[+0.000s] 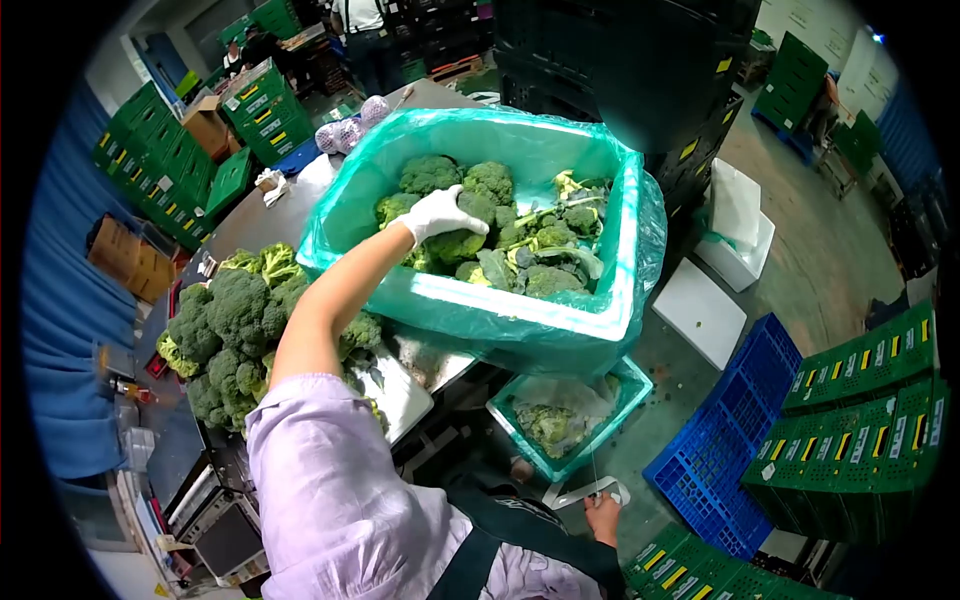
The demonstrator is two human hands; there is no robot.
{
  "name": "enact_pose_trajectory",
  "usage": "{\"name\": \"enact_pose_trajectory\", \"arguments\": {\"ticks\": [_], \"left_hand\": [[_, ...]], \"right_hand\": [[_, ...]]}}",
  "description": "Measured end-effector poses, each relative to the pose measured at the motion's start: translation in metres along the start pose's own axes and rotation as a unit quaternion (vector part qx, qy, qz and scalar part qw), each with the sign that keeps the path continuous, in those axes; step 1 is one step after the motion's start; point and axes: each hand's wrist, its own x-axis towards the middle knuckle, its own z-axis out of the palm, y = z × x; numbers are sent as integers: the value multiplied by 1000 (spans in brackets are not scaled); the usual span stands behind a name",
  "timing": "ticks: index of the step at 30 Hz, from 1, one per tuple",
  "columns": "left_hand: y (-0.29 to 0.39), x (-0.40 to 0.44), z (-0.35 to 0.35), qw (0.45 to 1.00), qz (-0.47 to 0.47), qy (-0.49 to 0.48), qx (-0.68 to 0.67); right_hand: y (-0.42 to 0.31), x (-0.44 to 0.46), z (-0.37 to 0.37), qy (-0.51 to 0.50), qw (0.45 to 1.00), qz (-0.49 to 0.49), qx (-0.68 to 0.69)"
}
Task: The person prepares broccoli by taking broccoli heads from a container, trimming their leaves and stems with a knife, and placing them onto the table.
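My left hand (440,216), in a white glove, reaches into a foam box (480,298) lined with green plastic film. Its fingers curl round a head of broccoli (476,207). More broccoli heads (432,174) and leafy trimmed pieces (550,245) lie in the box around it. Low at my side, my bare right hand (602,515) is closed on a flat white tool (590,493), whose exact kind I cannot make out. Below the large box stands a smaller green-lined box (570,465) with broccoli pieces and film in it.
A broccoli pile (235,320) covers the table's left side. Dark stacked crates (620,80) rise behind the box. To the right are a foam lid (700,312), a blue pallet (725,440) and green crates (860,420). People (365,40) stand at the back.
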Motion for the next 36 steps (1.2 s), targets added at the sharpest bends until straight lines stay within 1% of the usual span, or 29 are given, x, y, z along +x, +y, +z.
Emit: {"name": "enact_pose_trajectory", "arguments": {"ticks": [2,3,4,6,7,8,10,11,12,14,16,18,20,22,23,24,26,27,28,30,31,33,34,36], "left_hand": [[-7,6,2,998,-14,28,-47],[-3,1,-1,997,-18,56,-44],[0,-5,-8,997,-14,58,-39],[4,-18,-23,990,9,76,-116],[2,-22,-30,979,44,92,-174],[4,-26,-35,960,83,137,-231],[30,-60,-51,892,102,107,-428],[39,-76,-54,853,106,93,-503],[55,-102,-57,834,135,66,-531],[73,-140,-42,770,156,21,-618],[80,-167,-11,740,180,20,-648],[85,-198,23,714,146,-21,-685],[96,-231,61,663,83,-70,-741],[108,-254,102,643,72,-77,-759],[112,-266,121,637,49,-85,-765],[120,-281,134,605,18,-109,-789],[127,-292,161,613,43,-141,-776],[128,-292,171,584,18,-174,-793],[125,-291,183,578,-22,-187,-794],[123,-288,201,601,-21,-186,-777],[121,-287,209,601,-25,-191,-775],[120,-283,219,602,6,-200,-773],[120,-285,221,602,3,-201,-773],[119,-287,223,566,-14,-234,-790]], "right_hand": [[4,-9,5,4,1000,5,4],[4,-12,7,10,1000,8,10],[3,-16,8,12,1000,9,16],[3,-24,5,34,999,2,29],[3,-26,4,43,998,-4,40],[2,-29,2,46,998,-2,45],[-10,-33,-10,43,998,-22,51],[-11,-32,-12,58,993,-50,86],[-19,-32,-17,61,993,-49,93],[-42,-33,-37,103,983,-95,122],[-72,-39,-60,164,959,-149,177],[-103,-50,-90,188,935,-184,238],[-123,-61,-109,247,912,-238,226],[-137,-69,-122,303,877,-293,228],[-143,-77,-130,302,876,-295,235],[-147,-82,-137,301,873,-299,240],[-144,-81,-135,317,872,-305,213],[-140,-79,-132,309,884,-291,198],[-135,-75,-127,305,892,-281,179],[-127,-67,-116,300,901,-259,174],[-124,-65,-111,300,904,-252,173],[-122,-60,-105,281,920,-229,151],[-121,-59,-105,279,921,-226,151],[-123,-55,-105,284,926,-215,122]]}}
